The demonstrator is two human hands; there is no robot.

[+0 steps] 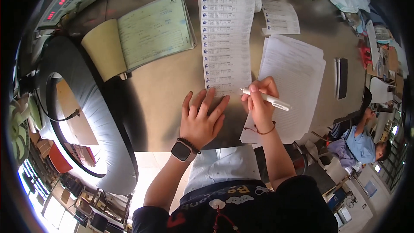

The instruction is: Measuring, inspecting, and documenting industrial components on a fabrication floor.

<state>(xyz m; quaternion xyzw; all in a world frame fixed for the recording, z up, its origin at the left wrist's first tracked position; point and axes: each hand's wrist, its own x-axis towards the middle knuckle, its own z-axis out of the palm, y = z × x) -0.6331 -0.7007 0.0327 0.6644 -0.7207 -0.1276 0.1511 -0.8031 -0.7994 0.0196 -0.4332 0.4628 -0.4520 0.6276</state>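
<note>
A white pen (271, 99) is gripped in my right hand (261, 103), its tip at the lower right corner of a long strip of printed labels (226, 45). My left hand (202, 117) lies flat with fingers spread, its fingertips at the strip's lower edge. The strip runs away from me up the table, and its far end curls over at the right. Under my right wrist lies a stack of white printed sheets (297, 82). A shorter piece of label strip (281, 17) rests beyond that stack.
An open form book (157, 32) with greenish pages lies at the far left. A large ring-shaped lamp (113, 146) stands at the left. A dark flat bar (342, 78) lies at the right. Instrument panels (64, 4) line the back. Another person (362, 142) sits off to the right.
</note>
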